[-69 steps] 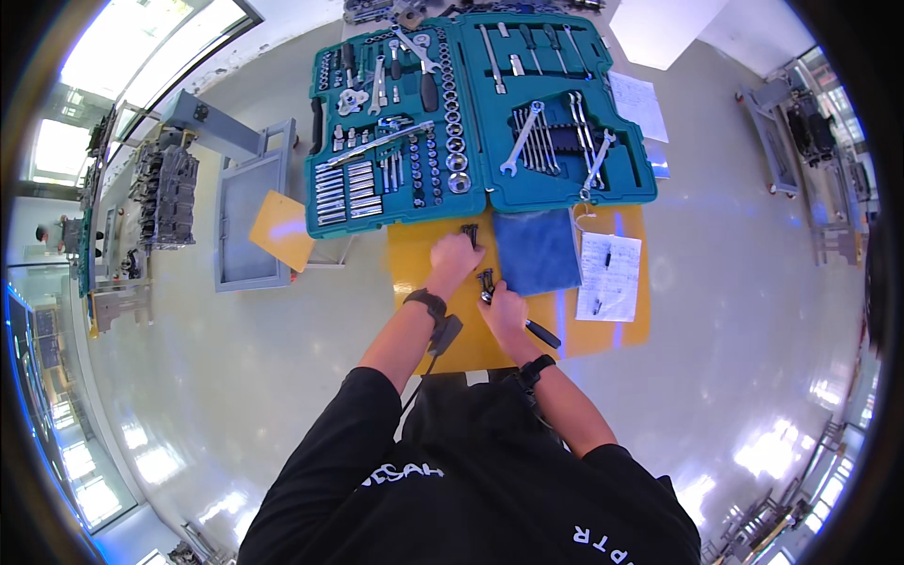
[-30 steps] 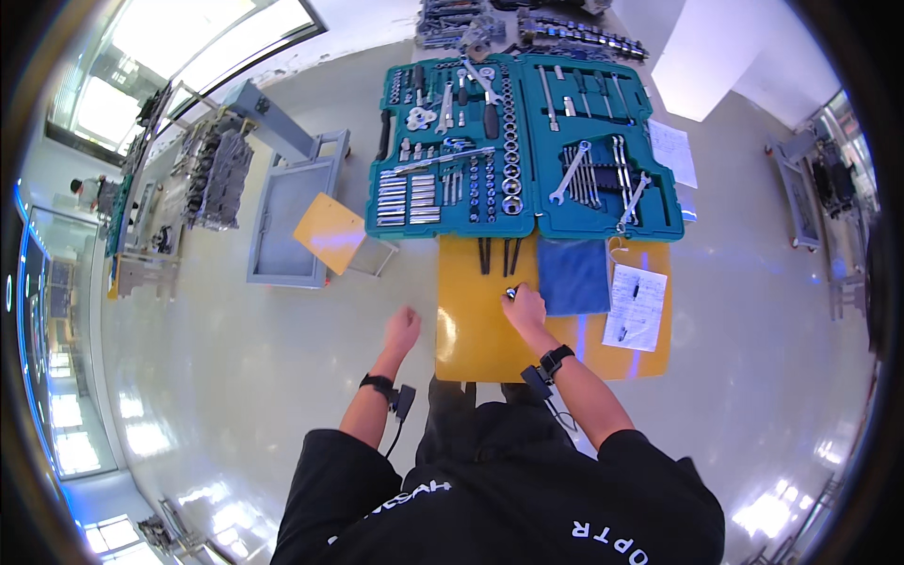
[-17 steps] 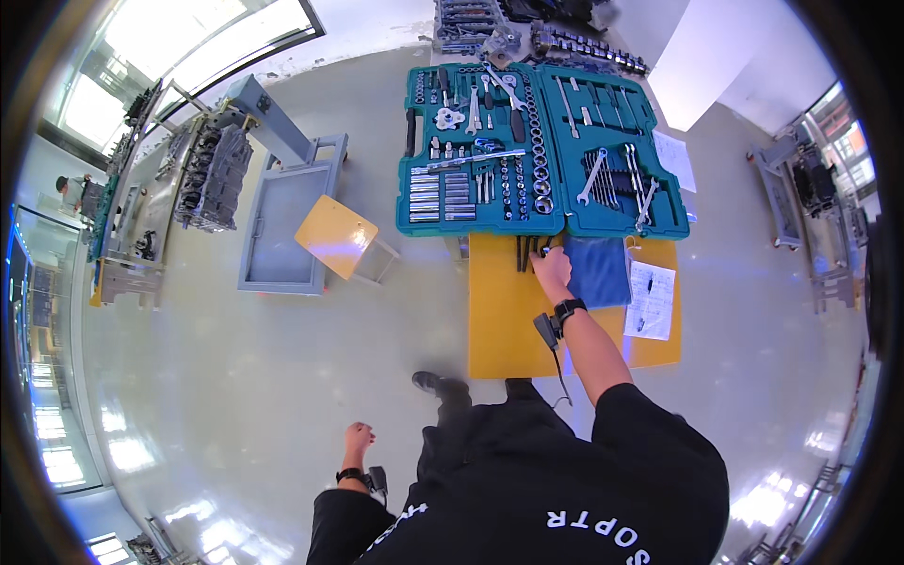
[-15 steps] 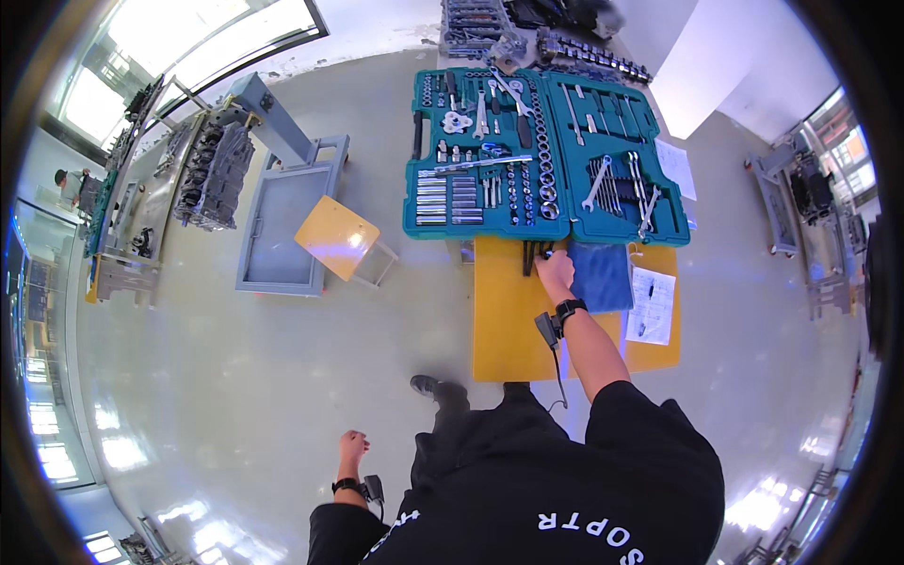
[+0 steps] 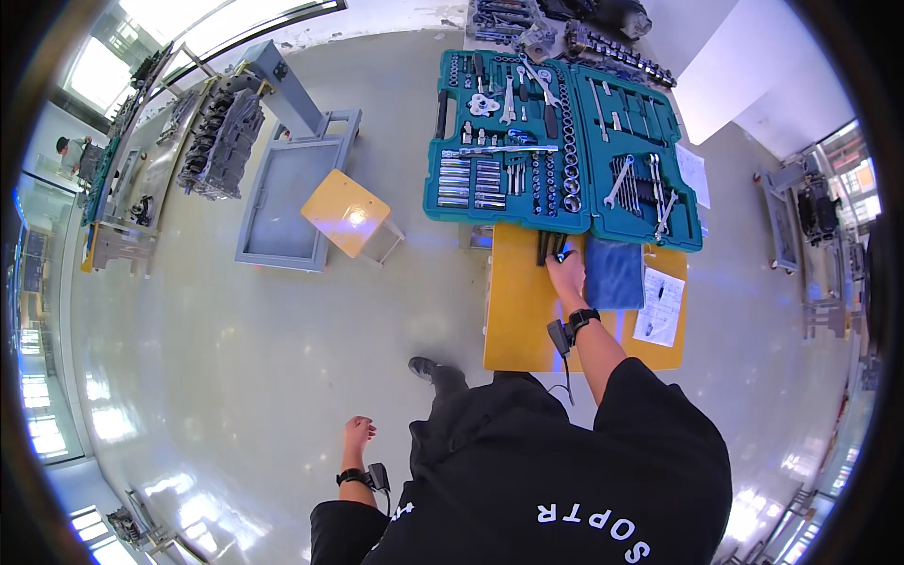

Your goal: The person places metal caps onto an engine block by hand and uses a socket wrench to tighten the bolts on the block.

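Note:
My right hand [image 5: 567, 274] reaches over the yellow tabletop [image 5: 523, 330], just below the open green tool case [image 5: 511, 221]. Its fingers close at a small dark item [image 5: 562, 255] whose kind I cannot make out. Beside the fingertips lie dark, narrow bars [image 5: 543, 247], partly under the case's edge. A blue pad or folder [image 5: 614, 275] is right of the hand, with a printed sheet [image 5: 659, 307] farther right. My left hand [image 5: 358, 433] hangs low over the floor, away from the table, fingers loosely curled and apart, with nothing visible in it.
Sockets, ratchets and wrenches [image 5: 619, 184] fill the case. Metal engine parts [image 5: 617, 52] lie behind it. To the left stand a wooden-topped stool [image 5: 346, 212], a grey wheeled stand [image 5: 282, 221] and an engine block [image 5: 221, 146]. Another person [image 5: 71, 151] is far left.
The whole view has shifted, so the case and table sit farther right and slightly higher. My right hand stays by the dark bars; my left hand still hangs low.

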`<state>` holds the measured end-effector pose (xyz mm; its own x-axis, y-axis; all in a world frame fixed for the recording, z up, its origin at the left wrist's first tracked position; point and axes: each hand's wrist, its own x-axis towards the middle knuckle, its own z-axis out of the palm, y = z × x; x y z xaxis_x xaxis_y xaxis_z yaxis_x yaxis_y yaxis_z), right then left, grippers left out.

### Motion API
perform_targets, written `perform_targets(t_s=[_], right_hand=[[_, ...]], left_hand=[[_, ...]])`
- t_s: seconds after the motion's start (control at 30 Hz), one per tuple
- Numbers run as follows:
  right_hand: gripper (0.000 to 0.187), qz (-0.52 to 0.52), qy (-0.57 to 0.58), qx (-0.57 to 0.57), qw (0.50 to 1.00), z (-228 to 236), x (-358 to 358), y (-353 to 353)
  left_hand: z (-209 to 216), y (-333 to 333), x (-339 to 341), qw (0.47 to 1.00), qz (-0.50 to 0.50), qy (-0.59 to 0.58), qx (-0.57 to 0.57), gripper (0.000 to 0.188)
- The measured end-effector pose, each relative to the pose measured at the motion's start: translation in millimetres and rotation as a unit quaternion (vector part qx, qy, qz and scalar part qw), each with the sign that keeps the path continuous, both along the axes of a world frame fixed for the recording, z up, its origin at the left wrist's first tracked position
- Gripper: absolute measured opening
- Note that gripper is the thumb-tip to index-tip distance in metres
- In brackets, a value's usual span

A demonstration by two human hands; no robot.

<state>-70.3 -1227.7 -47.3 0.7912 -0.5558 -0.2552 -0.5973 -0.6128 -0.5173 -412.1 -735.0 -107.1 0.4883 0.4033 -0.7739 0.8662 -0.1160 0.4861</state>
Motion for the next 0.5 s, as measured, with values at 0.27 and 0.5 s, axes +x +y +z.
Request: perform_targets(t_s=[0.27, 0.5], right_hand=[[0.047, 0.012, -0.010, -0.004, 1.000, -13, -8, 0], [0.039, 0.011, -0.005, -0.040, 0.999, -24, -37, 15]], left_hand=[[-8, -5, 12, 0.999, -0.022, 0.004, -0.039, 0.019], [-18, 46, 0, 0.998, -0.013, 0.006, -0.056, 0.019]])
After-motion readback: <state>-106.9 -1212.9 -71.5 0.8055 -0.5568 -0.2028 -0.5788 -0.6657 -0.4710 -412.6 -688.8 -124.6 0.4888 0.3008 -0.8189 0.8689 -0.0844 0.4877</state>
